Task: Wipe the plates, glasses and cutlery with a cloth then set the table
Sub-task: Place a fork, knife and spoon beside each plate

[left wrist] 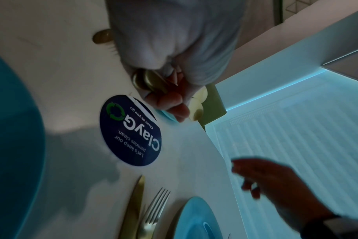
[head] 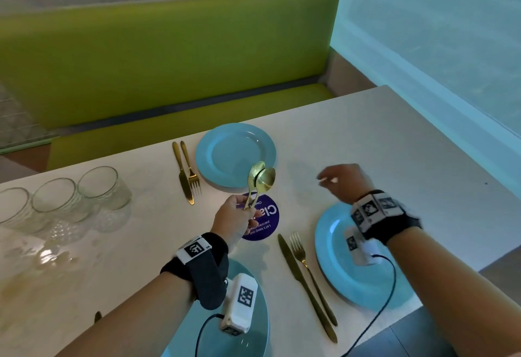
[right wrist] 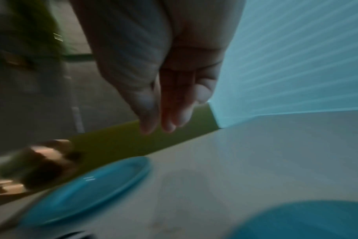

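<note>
My left hand (head: 239,213) grips the handles of two gold spoons (head: 260,177), their bowls raised over the near rim of the far blue plate (head: 235,153). In the left wrist view the spoon handles (left wrist: 145,80) sit inside my curled fingers. My right hand (head: 338,180) hovers with fingers relaxed and straight, holding nothing, above the bare table beyond the right blue plate (head: 338,277). A third blue plate (head: 251,337) lies under my left wrist. A gold knife and fork (head: 187,173) lie left of the far plate; another gold knife and fork (head: 306,277) lie left of the right plate.
Three clear glasses (head: 98,184) stand in a row at the table's left. A round dark-blue sticker (head: 265,221) lies on the table under my left hand. A green bench (head: 169,55) runs behind the table; a frosted wall (head: 437,46) borders the right.
</note>
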